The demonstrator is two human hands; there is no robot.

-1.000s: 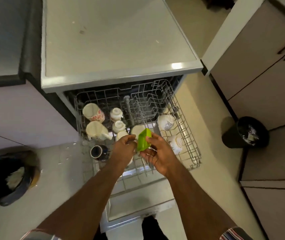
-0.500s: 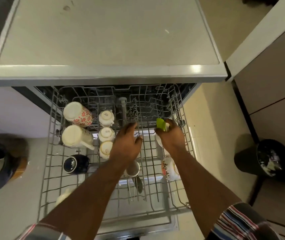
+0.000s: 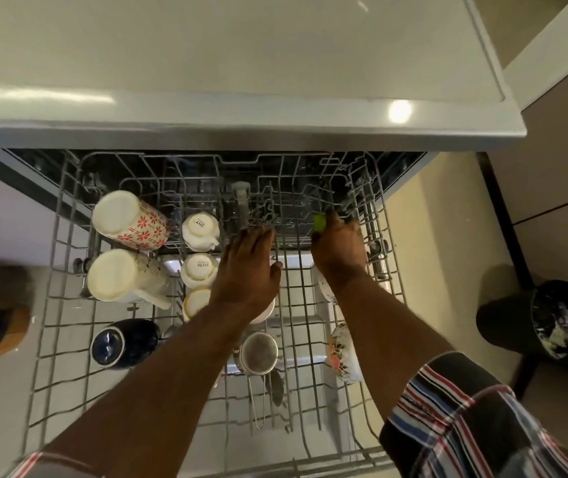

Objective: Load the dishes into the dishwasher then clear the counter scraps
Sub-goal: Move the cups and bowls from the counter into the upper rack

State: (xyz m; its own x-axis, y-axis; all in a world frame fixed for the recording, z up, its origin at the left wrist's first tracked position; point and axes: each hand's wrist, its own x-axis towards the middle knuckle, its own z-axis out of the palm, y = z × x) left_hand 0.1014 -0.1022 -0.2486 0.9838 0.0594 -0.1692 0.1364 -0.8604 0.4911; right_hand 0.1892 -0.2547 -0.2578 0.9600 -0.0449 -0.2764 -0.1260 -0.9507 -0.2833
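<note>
Both arms are reaching forward over the rack (image 3: 51, 305). The right hand (image 3: 339, 248) is holding a green piece (image 3: 319, 222) at the rack's back right, fingers curled on it. The left hand (image 3: 249, 270) is lying palm down over the rack's middle, fingers straight and together.

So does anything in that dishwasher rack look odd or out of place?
Mostly tidy: mugs sit upside down. One floral cup lies tipped on its side at the rack's right edge, and a dark blue mug lies sideways too.
</note>
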